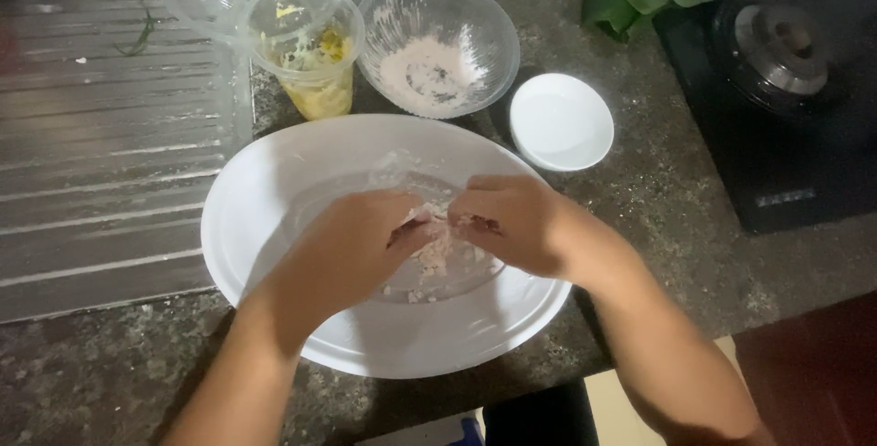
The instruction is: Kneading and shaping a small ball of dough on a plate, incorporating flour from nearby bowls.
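Pale dough [437, 247], upright between left hand [361, 240] and right hand [512, 222], both grips pinching it over white plate [274, 190].

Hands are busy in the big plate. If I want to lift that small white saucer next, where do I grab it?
Take the small white saucer by its raised rim on the right side. It lies flat and shallow, so only the edge gives a pinch; the clear bowl crowds its left.

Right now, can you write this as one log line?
left hand + right hand: pinching pale crumbly food | over: white plate
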